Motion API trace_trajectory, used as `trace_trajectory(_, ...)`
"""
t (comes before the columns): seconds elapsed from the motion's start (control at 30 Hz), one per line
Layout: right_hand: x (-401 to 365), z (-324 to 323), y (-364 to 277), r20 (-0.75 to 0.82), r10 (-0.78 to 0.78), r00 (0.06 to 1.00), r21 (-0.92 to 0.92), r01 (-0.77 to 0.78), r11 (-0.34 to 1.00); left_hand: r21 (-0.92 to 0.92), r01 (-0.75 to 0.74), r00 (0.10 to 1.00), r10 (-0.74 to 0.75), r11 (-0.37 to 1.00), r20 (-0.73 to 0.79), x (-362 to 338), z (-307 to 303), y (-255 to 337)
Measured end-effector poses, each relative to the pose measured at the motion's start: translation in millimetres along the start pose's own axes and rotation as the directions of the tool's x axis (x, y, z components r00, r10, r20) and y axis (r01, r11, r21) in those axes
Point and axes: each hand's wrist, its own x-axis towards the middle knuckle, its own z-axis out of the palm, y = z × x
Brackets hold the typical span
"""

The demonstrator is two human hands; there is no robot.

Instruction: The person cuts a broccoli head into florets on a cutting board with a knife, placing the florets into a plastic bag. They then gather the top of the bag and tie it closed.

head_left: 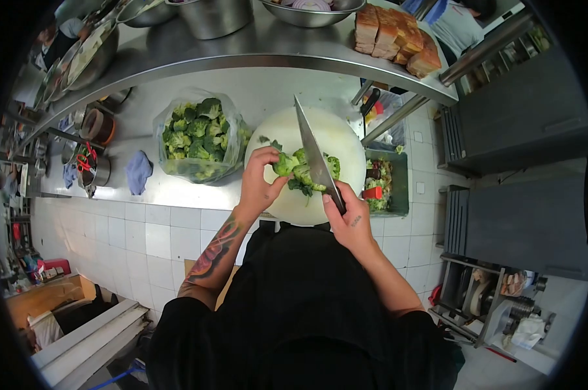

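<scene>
My right hand [350, 217] is closed round the black handle of a large knife [314, 146], whose blade points up and away over a round white cutting board [346, 130]. Broccoli pieces [302, 173] lie on the board, partly under the blade. To the left of the blade, my left hand [263, 179] holds a broccoli floret [284, 164] between thumb and fingers. Small green bits lie beyond those fingertips. A clear plastic bag full of broccoli florets [200, 133] stands on the steel counter, left of the board.
Above the counter runs a steel shelf [294, 63] with metal bowls and browned meat blocks [398, 36]. Right of the board is a green bin [400, 188] with scraps. A blue cloth [138, 172] and a pot with red-handled scissors [93, 170] are at left. A person [460, 29] stands beyond the shelf.
</scene>
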Motion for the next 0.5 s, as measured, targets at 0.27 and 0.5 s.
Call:
trace_trajectory(0.27,-4,-16,-40,0.068,0.022,0.997,0.012,-0.023,1.0,0.28,-0.288,0.958,0.278,0.916,0.075,-6,2,-18)
trace_trajectory(0.5,0,-28,-44,0.16,0.073,0.985,-0.115,-0.055,0.992,0.334,-0.434,0.9,0.387,0.837,0.199,9,-7,-5)
